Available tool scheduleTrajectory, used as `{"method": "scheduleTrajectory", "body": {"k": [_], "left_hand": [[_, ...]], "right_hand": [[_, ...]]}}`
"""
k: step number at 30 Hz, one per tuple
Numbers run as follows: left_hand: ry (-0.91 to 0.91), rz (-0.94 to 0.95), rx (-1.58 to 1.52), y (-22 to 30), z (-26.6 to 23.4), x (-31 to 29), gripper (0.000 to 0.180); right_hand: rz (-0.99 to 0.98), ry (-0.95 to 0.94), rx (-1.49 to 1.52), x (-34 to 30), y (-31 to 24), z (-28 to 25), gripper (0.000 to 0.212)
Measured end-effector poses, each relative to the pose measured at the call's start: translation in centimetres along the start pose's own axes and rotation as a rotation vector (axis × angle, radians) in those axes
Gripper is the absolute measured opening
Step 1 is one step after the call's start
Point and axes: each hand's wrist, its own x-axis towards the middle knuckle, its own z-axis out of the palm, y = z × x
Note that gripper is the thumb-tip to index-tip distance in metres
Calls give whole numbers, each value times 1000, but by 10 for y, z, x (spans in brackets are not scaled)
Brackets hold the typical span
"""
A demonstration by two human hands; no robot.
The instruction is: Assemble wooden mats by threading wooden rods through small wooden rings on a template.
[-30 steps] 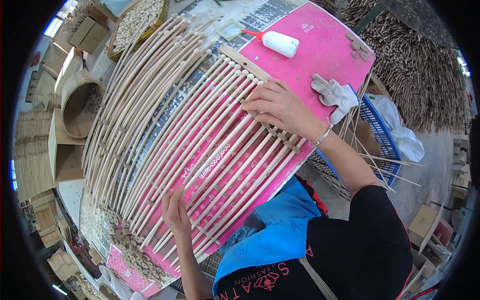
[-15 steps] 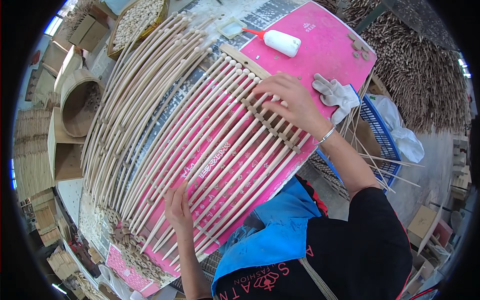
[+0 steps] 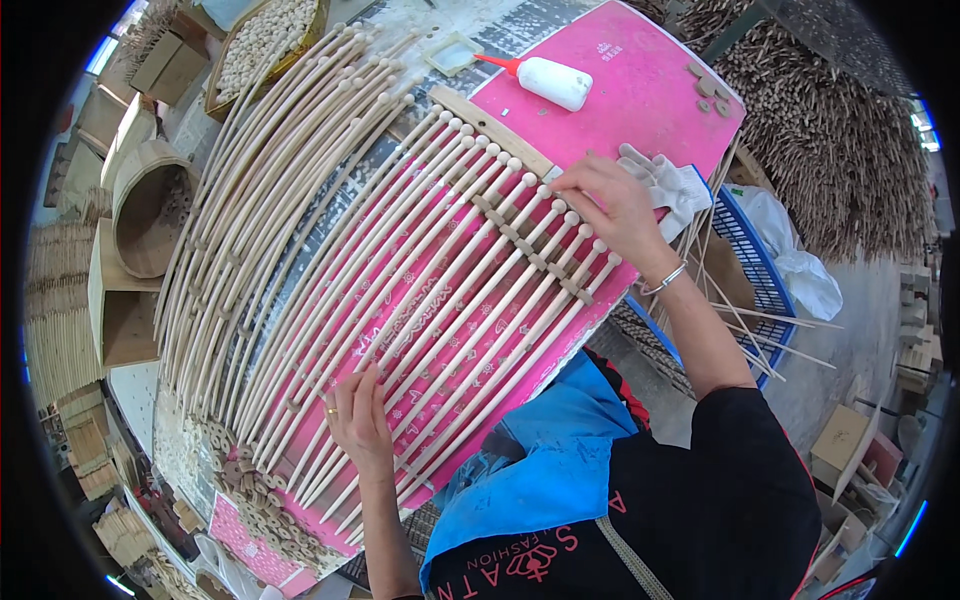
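Pale wooden rods (image 3: pixel 440 300), round-knobbed and curved, are lying side by side across the frame's centre on a pink board (image 3: pixel 650 95). The left hand (image 3: pixel 358 420) is pressing flat with fingers spread on their lower ends; the right hand (image 3: pixel 610 205) is pinching one knob at upper right. One white glue bottle (image 3: pixel 545 80) is lying above.
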Motion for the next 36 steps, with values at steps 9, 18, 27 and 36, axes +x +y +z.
{"method": "scheduleTrajectory", "body": {"k": [9,18,27,36], "left_hand": [[-76,122,80,16,9,7,30],[-193,229,123,14,7,17,36],[-210,210,102,14,9,16,38],[-167,227,97,14,7,19,28]], "right_hand": [[-320,-297,-12,12,-10,37,13],[-335,-330,-52,13,-10,33,18],[-256,-266,-47,9,1,26,11],[-215,-240,-17,3,-2,22,15]]}}
